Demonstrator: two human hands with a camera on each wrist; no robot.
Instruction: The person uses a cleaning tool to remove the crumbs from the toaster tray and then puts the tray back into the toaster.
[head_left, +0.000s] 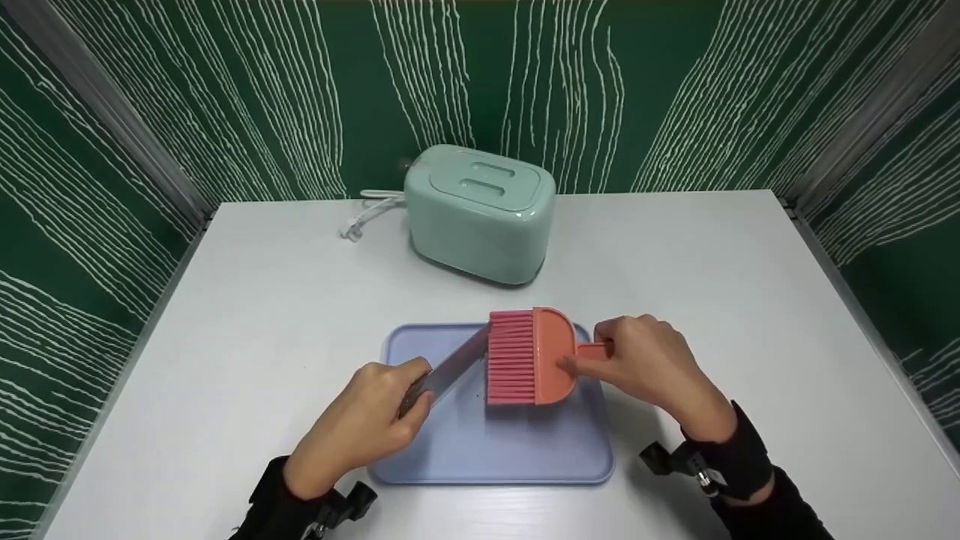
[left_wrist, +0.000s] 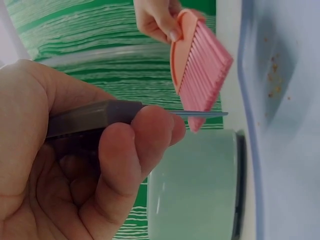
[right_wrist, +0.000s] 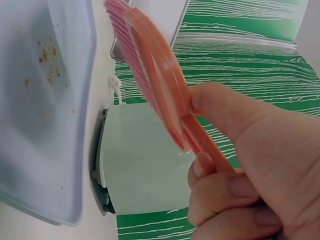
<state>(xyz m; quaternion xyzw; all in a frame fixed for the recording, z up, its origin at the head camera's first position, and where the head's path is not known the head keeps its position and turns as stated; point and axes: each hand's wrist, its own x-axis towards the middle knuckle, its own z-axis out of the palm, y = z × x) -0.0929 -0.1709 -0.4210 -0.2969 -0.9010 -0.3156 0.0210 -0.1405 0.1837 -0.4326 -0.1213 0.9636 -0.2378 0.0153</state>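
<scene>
In my left hand [head_left: 364, 416] I grip the dark handle of a knife [head_left: 459, 366] with a broad, flat metal blade. Its far end reaches the pink bristles [head_left: 511, 360] of an orange brush [head_left: 553, 364] and is partly hidden behind them in the head view. My right hand [head_left: 646, 367] holds that brush by its short handle, thumb lying against the head. Both tools are raised above a pale blue tray [head_left: 487, 457]. Small brown crumbs [right_wrist: 49, 56] lie scattered on the tray, best seen in the wrist views.
Behind the tray a mint-green toaster [head_left: 480, 217] stands on the white table [head_left: 675, 262]. Its white cord and plug [head_left: 352, 227] lie to its left. Green panels [head_left: 487, 75] with white lines enclose the back and sides.
</scene>
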